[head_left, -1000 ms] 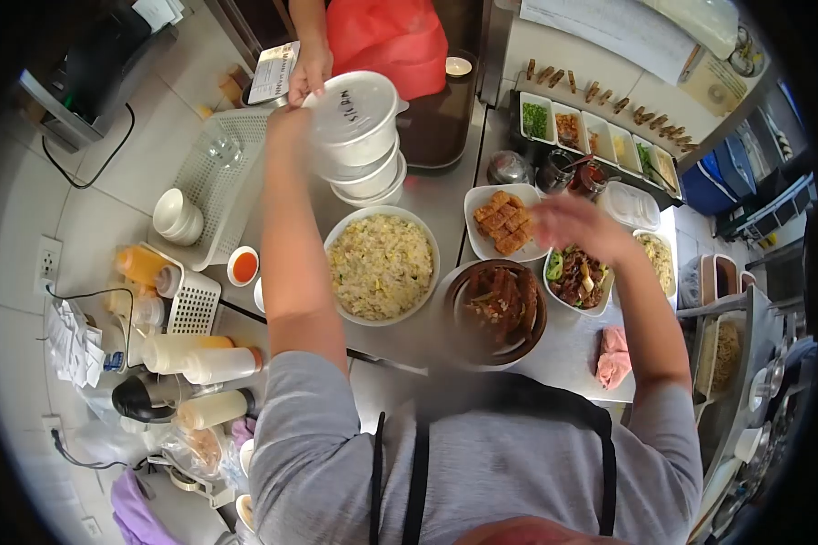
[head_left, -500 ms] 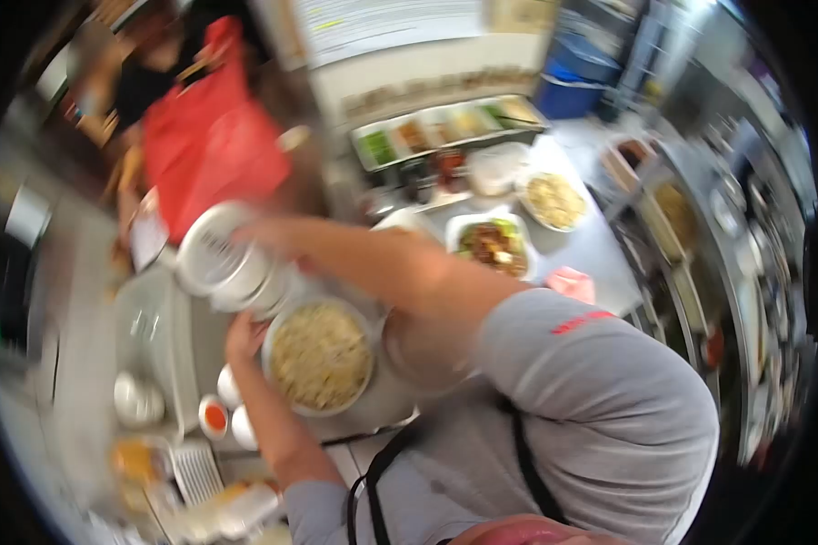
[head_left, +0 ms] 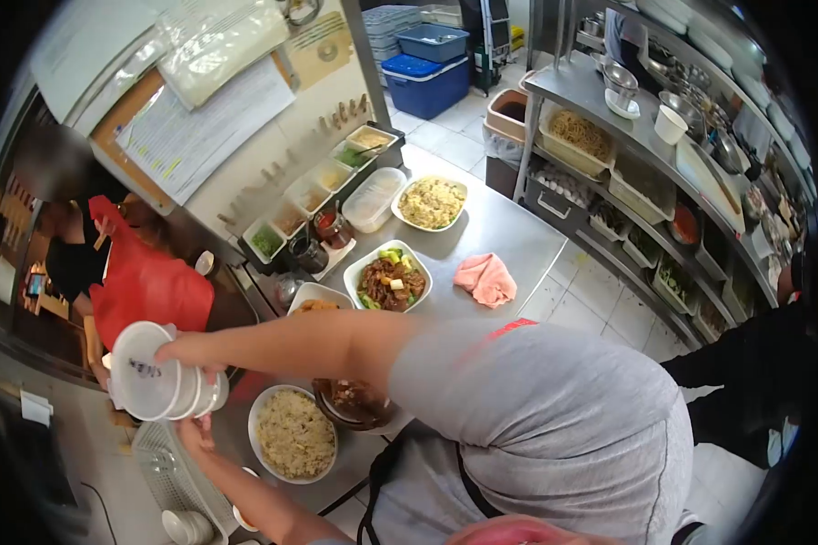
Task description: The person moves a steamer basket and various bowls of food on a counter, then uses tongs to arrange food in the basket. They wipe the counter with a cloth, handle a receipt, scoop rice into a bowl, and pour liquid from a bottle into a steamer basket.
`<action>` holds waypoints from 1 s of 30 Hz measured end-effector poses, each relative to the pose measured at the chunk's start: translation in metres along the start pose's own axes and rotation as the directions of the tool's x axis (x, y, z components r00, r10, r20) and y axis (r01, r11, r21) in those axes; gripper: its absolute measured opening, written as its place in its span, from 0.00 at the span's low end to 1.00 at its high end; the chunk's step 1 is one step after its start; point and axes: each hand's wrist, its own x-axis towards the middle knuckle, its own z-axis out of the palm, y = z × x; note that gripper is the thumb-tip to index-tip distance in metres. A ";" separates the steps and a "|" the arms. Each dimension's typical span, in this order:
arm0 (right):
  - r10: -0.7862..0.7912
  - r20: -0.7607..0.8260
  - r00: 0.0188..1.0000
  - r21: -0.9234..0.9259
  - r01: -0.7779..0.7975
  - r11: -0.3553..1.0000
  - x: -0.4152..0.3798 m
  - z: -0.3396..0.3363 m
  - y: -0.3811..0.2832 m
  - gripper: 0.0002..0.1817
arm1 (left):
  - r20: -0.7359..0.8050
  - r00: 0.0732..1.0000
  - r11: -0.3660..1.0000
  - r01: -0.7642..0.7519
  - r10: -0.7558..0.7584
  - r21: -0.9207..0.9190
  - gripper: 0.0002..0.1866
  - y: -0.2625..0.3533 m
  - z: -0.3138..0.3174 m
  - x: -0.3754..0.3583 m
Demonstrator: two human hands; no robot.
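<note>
Nearest, fried rice (head_left: 294, 436) sits by the worktop (head_left: 518, 250)'s near edge; beyond, at its far-left corner, right hand (head_left: 189, 352) has fingers clamped on the tub stack (head_left: 154, 392), left hand (head_left: 197, 434) underneath, can't tell if gripping. Best held level, tubs pressed together, clear of the red bag (head_left: 150, 291) behind.

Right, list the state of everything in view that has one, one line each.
Tubs: stacked, top one lidded, held by left hand and right hand
Rice by the tubs: uncovered
Meat with greens: uncovered
Garnishes: uncovered
Cloth: crumpled
White bowls: nested
Red bag: upright; open or tied, cannot tell
</note>
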 end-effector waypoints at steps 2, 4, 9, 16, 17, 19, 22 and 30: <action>-0.058 0.057 0.997 -0.017 0.059 0.998 -0.026 -0.008 -0.038 0.35 | 0.118 0.992 0.998 -0.053 0.049 0.035 0.20 0.033 0.018 0.000; -0.090 0.055 0.994 -0.048 0.093 0.995 -0.049 -0.018 -0.072 0.35 | 0.187 0.978 0.994 -0.102 0.095 0.032 0.20 0.058 0.046 -0.007; -0.176 -0.068 0.982 -0.137 0.165 0.977 -0.136 -0.065 -0.143 0.37 | 0.330 0.930 0.986 -0.167 0.163 -0.014 0.16 0.092 0.166 -0.045; -0.276 -0.389 0.879 -0.320 0.152 0.935 -0.338 -0.176 -0.199 0.37 | 0.662 0.748 0.999 -0.038 0.054 -0.038 0.19 0.048 0.395 -0.136; -0.287 -0.406 0.868 -0.355 0.139 0.924 -0.369 -0.199 -0.202 0.36 | 0.707 0.703 0.996 -0.031 0.080 -0.082 0.17 0.030 0.431 -0.158; -0.311 -0.473 0.825 -0.422 0.098 0.901 -0.434 -0.246 -0.205 0.35 | 0.785 0.614 0.995 -0.007 0.083 -0.100 0.15 -0.011 0.502 -0.218; -0.301 -0.626 0.719 -0.446 -0.014 0.895 -0.529 -0.300 -0.199 0.33 | 0.864 0.502 0.994 0.105 -0.022 -0.036 0.16 -0.081 0.603 -0.279; -0.254 -0.885 0.390 -0.348 -0.192 0.918 -0.736 -0.383 -0.199 0.37 | 0.975 0.068 0.930 0.321 -0.211 0.179 0.19 -0.175 0.793 -0.471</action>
